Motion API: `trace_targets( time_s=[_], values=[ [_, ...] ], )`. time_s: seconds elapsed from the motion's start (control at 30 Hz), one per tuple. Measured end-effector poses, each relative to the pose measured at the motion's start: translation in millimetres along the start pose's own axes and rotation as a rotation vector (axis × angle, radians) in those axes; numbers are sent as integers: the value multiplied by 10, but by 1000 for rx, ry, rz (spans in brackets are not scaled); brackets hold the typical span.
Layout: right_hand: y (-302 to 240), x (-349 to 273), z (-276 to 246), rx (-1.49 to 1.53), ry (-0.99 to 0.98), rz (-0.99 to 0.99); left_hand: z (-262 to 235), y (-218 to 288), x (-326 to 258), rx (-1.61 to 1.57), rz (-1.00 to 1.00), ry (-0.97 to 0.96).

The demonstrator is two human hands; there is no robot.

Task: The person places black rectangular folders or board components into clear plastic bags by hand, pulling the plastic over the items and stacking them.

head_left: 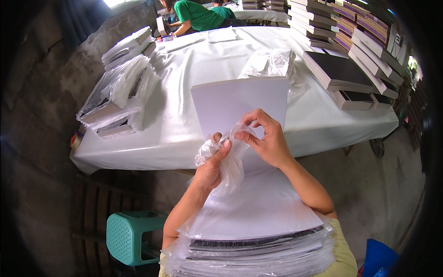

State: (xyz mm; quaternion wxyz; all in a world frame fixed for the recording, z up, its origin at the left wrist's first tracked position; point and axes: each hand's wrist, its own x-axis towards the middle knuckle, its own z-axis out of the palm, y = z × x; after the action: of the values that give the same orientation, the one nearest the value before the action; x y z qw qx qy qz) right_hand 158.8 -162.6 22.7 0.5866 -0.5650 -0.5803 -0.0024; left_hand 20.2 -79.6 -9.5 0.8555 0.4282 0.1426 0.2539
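A clear plastic bag [232, 168] is bunched up between my two hands. My left hand [213, 167] grips the gathered, crumpled part of it, thumb pressed on top. With finger and thumb, my right hand [265, 138] pinches the film a little higher and to the right. Just beyond my hands a white board stack [240, 99] stands upright at the table's near side. Below my forearms lies a pile of plastic-wrapped boards [258, 251], its top one white, close against my body.
The table [184, 106] has a white cloth. Wrapped bundles [117, 92] stand at its left, folded plastic bags [270, 62] behind the upright boards, dark-topped boards [339, 69] and tall stacks [314, 23] at its right. A green stool [124, 237] is lower left. A person in green [198, 16] sits across.
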Motion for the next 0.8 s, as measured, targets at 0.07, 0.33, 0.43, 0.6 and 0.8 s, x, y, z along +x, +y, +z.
trace_targets(
  time_s=[0.07, 0.33, 0.43, 0.6, 0.8],
  values=[
    [-57, 6, 14, 108, -31, 1, -70, -51, 17, 59, 34, -40],
    [8, 37, -378, 255, 54, 292, -507, 485, -164, 33, 355, 304],
    [59, 24, -449, 240, 85, 327, -460, 665, -175, 729, 510, 459],
    [-62, -7, -219, 229, 68, 263, 292, 429, 14, 885, 703, -35],
    [-43, -75, -183, 436, 39, 261, 432, 279, 54, 840, 269, 40]
  ],
)
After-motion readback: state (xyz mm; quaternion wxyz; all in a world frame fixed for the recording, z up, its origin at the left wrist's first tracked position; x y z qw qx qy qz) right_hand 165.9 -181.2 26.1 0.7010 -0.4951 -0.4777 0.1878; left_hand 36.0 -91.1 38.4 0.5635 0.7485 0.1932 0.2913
